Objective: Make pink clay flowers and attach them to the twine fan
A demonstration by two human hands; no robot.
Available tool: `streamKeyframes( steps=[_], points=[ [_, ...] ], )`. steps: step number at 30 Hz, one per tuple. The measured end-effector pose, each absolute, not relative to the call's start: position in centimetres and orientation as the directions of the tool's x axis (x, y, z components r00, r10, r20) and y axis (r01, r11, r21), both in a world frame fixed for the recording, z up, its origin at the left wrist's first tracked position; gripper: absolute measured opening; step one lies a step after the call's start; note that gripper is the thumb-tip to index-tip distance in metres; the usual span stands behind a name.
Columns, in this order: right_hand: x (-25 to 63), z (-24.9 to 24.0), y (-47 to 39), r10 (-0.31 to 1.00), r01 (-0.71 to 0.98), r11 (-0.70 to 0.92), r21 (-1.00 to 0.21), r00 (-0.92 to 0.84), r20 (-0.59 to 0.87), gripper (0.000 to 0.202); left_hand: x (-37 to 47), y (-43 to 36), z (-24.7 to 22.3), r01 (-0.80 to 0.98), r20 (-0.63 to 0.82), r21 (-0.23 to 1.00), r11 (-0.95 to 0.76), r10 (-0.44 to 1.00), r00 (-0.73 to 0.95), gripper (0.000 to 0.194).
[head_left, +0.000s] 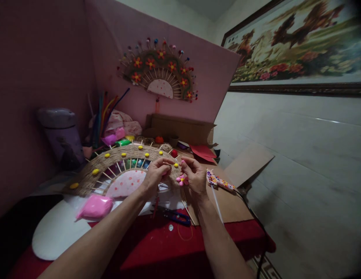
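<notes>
A fan-shaped piece wrapped in brown twine [87, 176] lies on the table, with yellow dots along its band and a spotted half-circle [126, 184] at its centre. At its right end, my right hand [194, 176] pinches a small pink piece [183, 162] between thumb and fingertips. Just below those fingertips is a pink flower with a yellow centre [182, 179]. My left hand [158, 172] rests over the band, thumb and fingers pressed together; what they hold, if anything, is hidden. A yellow dot [176, 165] shows between the hands.
A pink clay bag [95, 207] and white oval board [52, 232] lie front left. Blue-handled scissors [178, 217] sit near the front edge. At right is a flower-patterned glue gun [219, 181] with a cord. A purple container [61, 135] stands left. A finished fan [159, 73] is behind.
</notes>
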State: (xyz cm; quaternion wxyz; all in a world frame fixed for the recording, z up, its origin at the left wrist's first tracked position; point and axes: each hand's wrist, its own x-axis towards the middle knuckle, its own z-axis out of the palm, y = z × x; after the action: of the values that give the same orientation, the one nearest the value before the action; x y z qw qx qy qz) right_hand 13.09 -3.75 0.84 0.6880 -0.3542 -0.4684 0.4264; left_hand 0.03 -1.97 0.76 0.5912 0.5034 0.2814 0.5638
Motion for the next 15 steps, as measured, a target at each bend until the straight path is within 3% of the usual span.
streamKeyframes(
  steps=[3,8,15],
  points=[
    [13.1,0.4,-3.7,0.915,-0.216,0.391,-0.895,0.195,0.353,0.025,0.0,-2.0,0.8,-0.385,0.229,0.914,-0.131,0.948,0.222,0.012],
    [13.1,-0.3,-3.5,0.867,-0.041,0.486,-0.873,0.15,0.476,0.017,0.1,-2.0,0.9,-0.335,0.229,0.933,-0.13,0.934,0.275,0.034],
    [13.0,-0.1,-3.6,0.848,0.066,0.507,-0.859,0.137,0.511,0.019,0.3,-2.0,0.9,-0.374,0.211,0.922,-0.103,0.942,0.26,0.042]
  ],
)
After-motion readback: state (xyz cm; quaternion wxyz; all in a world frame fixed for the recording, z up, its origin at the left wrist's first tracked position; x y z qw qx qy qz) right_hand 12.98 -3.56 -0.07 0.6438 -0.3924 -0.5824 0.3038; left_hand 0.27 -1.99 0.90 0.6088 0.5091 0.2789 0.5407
